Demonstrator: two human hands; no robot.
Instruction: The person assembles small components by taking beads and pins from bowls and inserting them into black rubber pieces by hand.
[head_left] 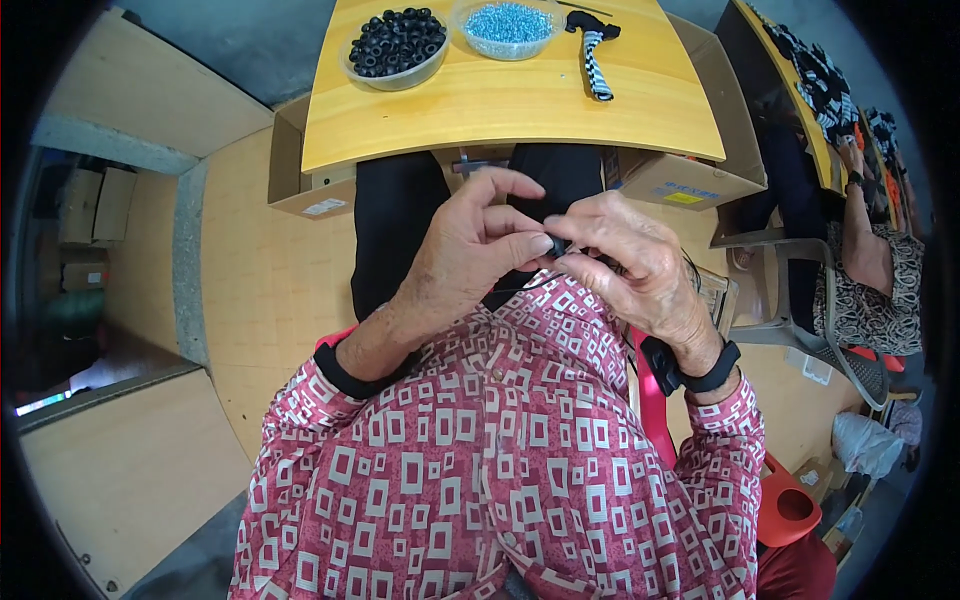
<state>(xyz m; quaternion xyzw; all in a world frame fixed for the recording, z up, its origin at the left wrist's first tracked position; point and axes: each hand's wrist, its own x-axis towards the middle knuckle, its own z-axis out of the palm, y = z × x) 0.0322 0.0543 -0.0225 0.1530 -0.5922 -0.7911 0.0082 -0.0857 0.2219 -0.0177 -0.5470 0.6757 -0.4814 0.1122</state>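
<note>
Over my lap, both hands meet at a small dark piece that looks like a black bead (559, 246). My right hand (635, 255) pinches it between thumb and fingertips. The thumb of my left hand (470, 235) presses against its near side, with the index finger arched above; the other fingers are curled and partly hidden. A thin black cord (535, 287) runs below the fingers, and part of it loops out beside my right hand. Whether the cord passes through the bead I cannot tell.
On the yellow table (480, 115) stand a bowl of black beads (398, 48) and a bowl of small blue beads (508, 25). A black-and-white striped fabric piece (596, 65) lies right of them. Cardboard boxes (690, 185) flank the table. Another person (875, 270) sits at the right.
</note>
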